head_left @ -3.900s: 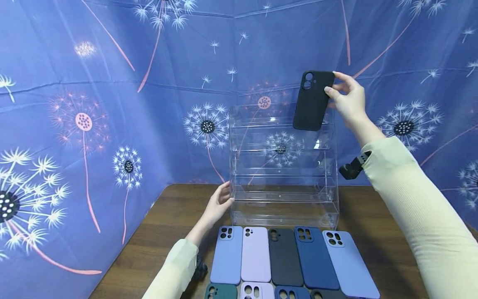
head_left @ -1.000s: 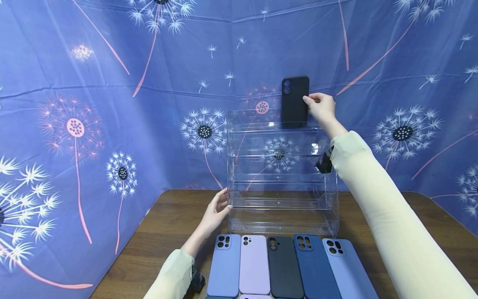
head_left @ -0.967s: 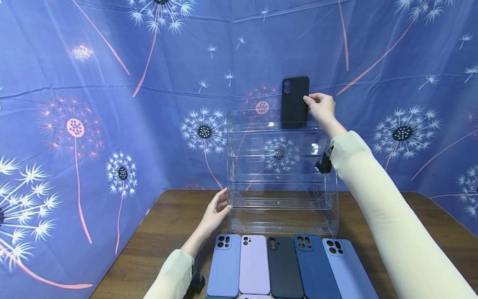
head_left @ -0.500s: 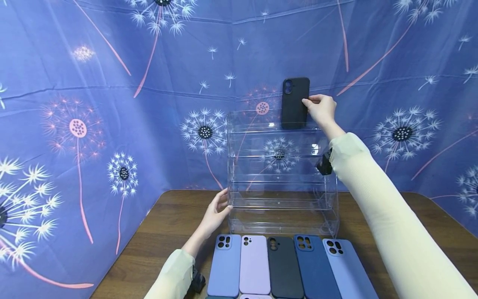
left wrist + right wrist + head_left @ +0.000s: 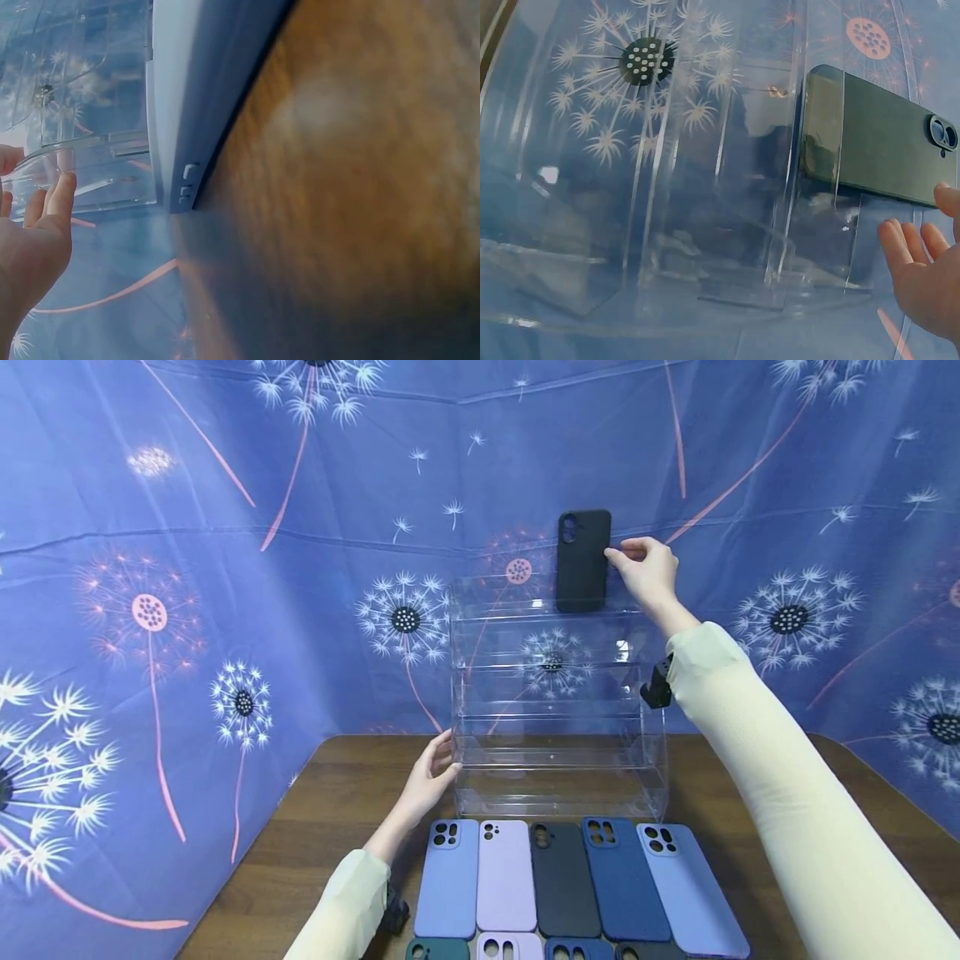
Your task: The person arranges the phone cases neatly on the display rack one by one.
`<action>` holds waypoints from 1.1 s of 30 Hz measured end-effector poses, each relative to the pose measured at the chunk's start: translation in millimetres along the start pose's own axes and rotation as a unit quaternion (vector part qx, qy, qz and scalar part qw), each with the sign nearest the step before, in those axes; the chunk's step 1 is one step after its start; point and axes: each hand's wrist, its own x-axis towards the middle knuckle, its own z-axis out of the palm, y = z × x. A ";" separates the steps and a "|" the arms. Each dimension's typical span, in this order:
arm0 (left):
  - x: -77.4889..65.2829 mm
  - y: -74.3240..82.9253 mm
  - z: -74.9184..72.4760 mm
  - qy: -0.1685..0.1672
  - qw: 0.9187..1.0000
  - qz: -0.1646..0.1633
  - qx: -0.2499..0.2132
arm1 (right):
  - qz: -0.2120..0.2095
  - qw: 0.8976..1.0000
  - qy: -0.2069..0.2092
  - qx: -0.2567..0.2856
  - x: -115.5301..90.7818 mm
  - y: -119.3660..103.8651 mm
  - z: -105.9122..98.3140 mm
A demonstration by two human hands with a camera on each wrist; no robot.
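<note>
Black phone case (image 5: 582, 560) is stood upright on the top tier of the clear acrylic stand (image 5: 558, 727), its lower end tucked behind the front lip, camera cutout up, so it shows face-on like something on display. It's touched at its right edge by the fingertips of the right hand (image 5: 647, 572); whether it's actually pinched or just steadied can't be told from the head view, and in the right wrist view the fingers (image 5: 911, 251) look fairly straight and apart from the case (image 5: 877, 146), so probably just a light steadying touch to keep it from tipping.

The stand is braced at its lower left corner by the left hand (image 5: 429, 777), fingers relaxed and laid against the clear wall, nothing gripped. Makes sense, since a light plastic rack would likely slide when something is pushed into the top.

On the wooden table (image 5: 330, 810), a neat row of cases is laid flat in front of the stand: light blue case (image 5: 447, 877), lilac case (image 5: 506, 875), dark grey case (image 5: 563, 878), navy case (image 5: 623, 877), periwinkle case (image 5: 690, 889). A second row is cut off at the bottom edge. Everything is backed by a blue dandelion-print cloth (image 5: 187, 568) hung around the table.
</note>
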 end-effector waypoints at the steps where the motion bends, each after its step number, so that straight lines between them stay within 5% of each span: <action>1: 0.2 -0.4 -0.3 0.000 1.000 0.001 0.000 | 0.000 1.000 -0.003 0.002 -1.6 -0.1 -2.0; 13: 2.6 -0.3 -1.1 -0.005 1.000 -0.012 0.005 | 0.000 0.998 -0.056 -0.002 -25.2 11.5 -33.8; 22: -1.2 27.8 -5.7 -0.019 1.000 -0.017 -0.005 | 0.005 0.997 -0.071 -0.006 -43.1 21.9 -56.1; 29: 2.1 11.3 -3.6 -0.004 0.999 -0.022 0.024 | 0.007 0.995 -0.099 0.001 -60.0 27.3 -69.9; 33: 1.7 9.0 -3.1 -0.006 1.000 -0.024 -0.008 | 0.003 0.994 -0.113 -0.008 -69.7 33.8 -75.4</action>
